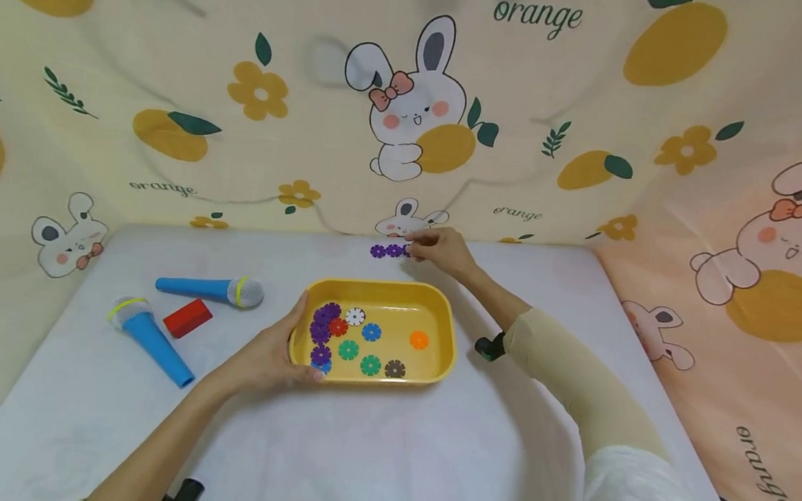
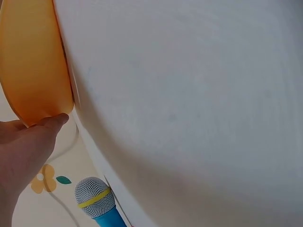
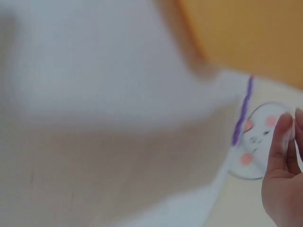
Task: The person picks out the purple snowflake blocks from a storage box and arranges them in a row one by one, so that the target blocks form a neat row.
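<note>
A yellow tray (image 1: pixel 399 295) stands on the white table, and my left hand (image 1: pixel 271 353) grips its left end, the thumb at the near corner. In the left wrist view, the left hand (image 2: pixel 28 151) touches the tray's side (image 2: pixel 35 61). Inside the tray are several notched plastic discs: purple (image 1: pixel 321 330), red (image 1: pixel 338 327), white (image 1: pixel 355 317), blue, green (image 1: pixel 370 365), brown and orange (image 1: pixel 419 340). Behind the tray lies a row of purple discs (image 1: pixel 393 251). My right hand (image 1: pixel 444 250) hovers at the row's right end; in the right wrist view its fingers look fairly straight, with no disc visible between them.
Two blue toy microphones (image 1: pixel 194 287) (image 1: pixel 155 345) lie left of the tray, with a red block (image 1: pixel 188 318) between them. A patterned cloth (image 1: pixel 312 129) rises behind the table's back edge, close to the purple row.
</note>
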The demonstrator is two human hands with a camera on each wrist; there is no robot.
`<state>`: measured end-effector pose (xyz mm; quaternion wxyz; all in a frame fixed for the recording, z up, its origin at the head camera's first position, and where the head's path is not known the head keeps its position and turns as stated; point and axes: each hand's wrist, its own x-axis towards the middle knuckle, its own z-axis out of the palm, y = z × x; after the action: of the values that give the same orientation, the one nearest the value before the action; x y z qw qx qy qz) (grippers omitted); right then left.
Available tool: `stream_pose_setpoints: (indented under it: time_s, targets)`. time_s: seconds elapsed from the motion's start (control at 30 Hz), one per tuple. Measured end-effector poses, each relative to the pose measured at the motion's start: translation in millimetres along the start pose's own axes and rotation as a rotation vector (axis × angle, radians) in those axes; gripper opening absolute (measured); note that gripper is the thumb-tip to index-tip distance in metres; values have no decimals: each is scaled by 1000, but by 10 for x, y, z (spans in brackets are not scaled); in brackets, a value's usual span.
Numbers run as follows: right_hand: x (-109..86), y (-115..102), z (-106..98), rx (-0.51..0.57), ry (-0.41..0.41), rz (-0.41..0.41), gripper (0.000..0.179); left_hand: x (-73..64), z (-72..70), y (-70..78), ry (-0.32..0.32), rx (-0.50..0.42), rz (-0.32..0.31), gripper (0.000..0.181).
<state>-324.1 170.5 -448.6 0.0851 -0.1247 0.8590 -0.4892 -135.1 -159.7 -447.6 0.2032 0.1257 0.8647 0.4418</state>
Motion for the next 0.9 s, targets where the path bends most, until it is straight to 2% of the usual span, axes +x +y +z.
stream_pose_setpoints:
  time_s: [0.17,0.33,0.5,0.6,0.9]
  targets:
    - [-140,-253,51,83,-33,-46,32,20,-31,-8,7,1,6,132]
    - [-320,-432,201,157,-91,-109,26,30,-34,-21,8,-3,0,132]
    - [-485,-499,408,197,-166,-99,22,40,-17,-33,6,-3,0,131]
    - [-571,-521,540,147,-202,-82,21,42,-8,-32,2,-4,0,130]
    - [-753,-476,858,-122,-226,-21,29,16,-7,0,-9,-14,14,129]
